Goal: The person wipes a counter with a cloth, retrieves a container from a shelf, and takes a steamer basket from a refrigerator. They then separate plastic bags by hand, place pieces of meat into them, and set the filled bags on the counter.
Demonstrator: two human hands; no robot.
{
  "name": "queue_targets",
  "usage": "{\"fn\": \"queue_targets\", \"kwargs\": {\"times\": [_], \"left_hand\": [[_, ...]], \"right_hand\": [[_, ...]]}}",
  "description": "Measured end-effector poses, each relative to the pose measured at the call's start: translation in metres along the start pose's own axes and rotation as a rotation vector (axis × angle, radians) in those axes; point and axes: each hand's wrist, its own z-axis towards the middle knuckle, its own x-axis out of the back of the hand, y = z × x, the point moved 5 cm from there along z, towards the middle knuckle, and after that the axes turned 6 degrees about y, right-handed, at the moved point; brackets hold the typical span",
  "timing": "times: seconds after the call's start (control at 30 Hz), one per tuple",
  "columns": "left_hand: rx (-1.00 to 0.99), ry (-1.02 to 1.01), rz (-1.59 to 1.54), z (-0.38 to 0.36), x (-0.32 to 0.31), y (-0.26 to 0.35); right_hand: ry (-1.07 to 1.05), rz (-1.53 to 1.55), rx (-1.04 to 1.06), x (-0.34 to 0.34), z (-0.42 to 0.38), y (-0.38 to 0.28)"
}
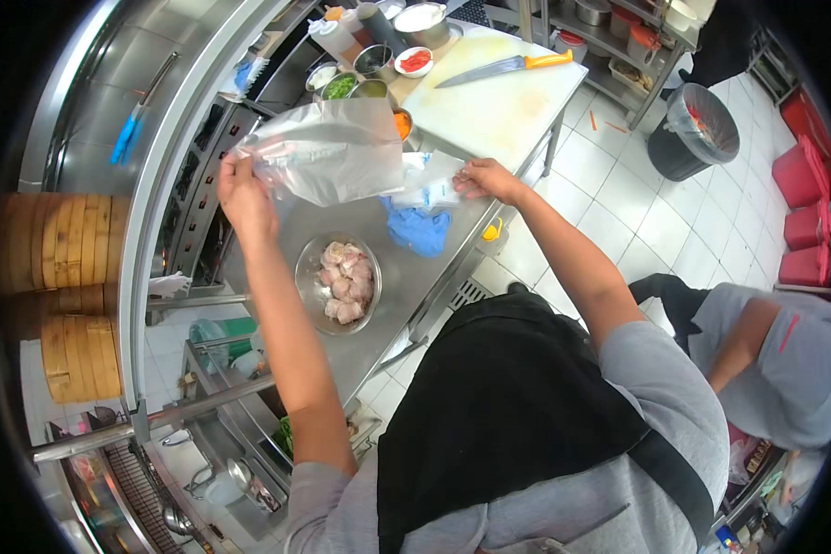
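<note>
My left hand (247,196) is closed on one end of a clear plastic bag (332,152), which hangs stretched out above the steel counter (277,245). With its fingers pinched, my right hand (487,180) grips the edge of a clear plastic piece with blue print (434,173). This piece overlaps the bag's right end in the view. Crumpled blue gloves (417,228) lie on the counter just below. Nearer to me, a round clear bowl (314,319) holds several pieces of raw chicken (346,282).
A knife with a yellow handle (549,59) lies on the white cutting board (489,106). Bowls of chopped greens (340,87) and red pieces (415,62) stand behind the bag. A lined bin (679,157) is on the floor; another person (766,360) is at right. Bamboo steamers (78,360) stand left.
</note>
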Motion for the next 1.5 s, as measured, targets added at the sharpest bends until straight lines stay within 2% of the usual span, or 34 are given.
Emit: {"fn": "queue_targets", "kwargs": {"times": [0.1,0.2,0.33,0.4,0.43,0.5,0.53,0.57,0.6,0.63,0.7,0.8,0.83,0.9,0.97,1.03,1.1,1.17,1.23,1.3,1.33,1.37,1.43,1.47,1.5], "left_hand": [[0.111,-0.009,0.008,-0.005,0.017,-0.021],[0.183,-0.119,-0.091,-0.017,0.017,-0.033],[0.215,-0.044,-0.060,-0.024,0.028,-0.054],[0.308,0.003,-0.143,-0.037,0.029,-0.062],[0.310,0.004,-0.145,-0.044,0.028,-0.063],[0.321,-0.078,-0.069,-0.061,0.023,-0.064],[0.319,-0.072,-0.070,-0.068,0.024,-0.066],[0.398,-0.095,-0.135,-0.078,0.027,-0.072],[0.472,-0.111,-0.198,-0.089,0.032,-0.074],[0.461,-0.084,-0.195,-0.099,0.033,-0.063],[0.708,0.031,-0.458,-0.128,0.028,-0.059],[0.761,0.004,-0.386,-0.162,0.038,-0.068],[0.748,0.038,-0.403,-0.171,0.045,-0.075],[0.543,-0.050,-0.040,-0.185,0.059,-0.085],[0.600,0.052,-0.026,-0.199,0.060,-0.064],[0.522,0.057,0.143,-0.209,0.067,-0.055],[0.459,0.111,0.148,-0.221,0.086,-0.069],[0.396,0.143,0.156,-0.228,0.092,-0.066],[0.300,0.210,0.286,-0.236,0.091,-0.045],[0.243,0.281,0.293,-0.245,0.092,-0.045],[0.192,0.326,0.309,-0.249,0.092,-0.044],[0.194,0.357,0.309,-0.254,0.089,-0.043],[0.258,0.290,0.257,-0.260,0.068,-0.047],[0.257,0.300,0.244,-0.262,0.059,-0.050],[0.230,0.191,0.256,-0.263,0.045,-0.052]], "right_hand": [[-0.062,-0.165,0.065,0.001,-0.008,-0.022],[-0.037,-0.133,0.094,-0.011,-0.030,-0.048],[0.049,-0.038,0.231,-0.029,-0.060,-0.076],[-0.174,0.301,0.299,-0.051,-0.080,-0.087],[-0.173,0.298,0.297,-0.058,-0.086,-0.086],[-0.346,0.066,0.345,-0.084,-0.104,-0.081],[-0.290,0.108,0.312,-0.093,-0.115,-0.086],[-0.308,0.103,0.308,-0.094,-0.112,-0.082],[-0.233,0.090,0.316,-0.088,-0.106,-0.073],[-0.159,0.076,0.323,-0.089,-0.107,-0.076],[-0.142,0.072,0.251,-0.085,-0.112,-0.075],[-0.096,-0.040,0.271,-0.073,-0.113,-0.074],[-0.127,-0.062,0.262,-0.075,-0.117,-0.075],[-0.085,-0.106,0.246,-0.073,-0.124,-0.079],[-0.122,-0.133,0.231,-0.068,-0.121,-0.071],[-0.062,-0.200,0.149,-0.060,-0.116,-0.062],[-0.114,-0.217,0.138,-0.069,-0.118,-0.060],[-0.101,-0.264,-0.012,-0.075,-0.124,-0.056],[-0.133,-0.342,-0.010,-0.077,-0.125,-0.057],[0.186,-0.757,0.569,-0.065,-0.126,-0.084],[0.228,-0.728,0.605,-0.068,-0.133,-0.099],[0.177,-0.579,0.598,-0.073,-0.136,-0.104],[-0.209,-0.479,0.571,-0.110,-0.163,-0.109],[-0.322,-0.435,0.482,-0.131,-0.174,-0.100],[-0.432,-0.390,0.389,-0.152,-0.183,-0.089]]}}
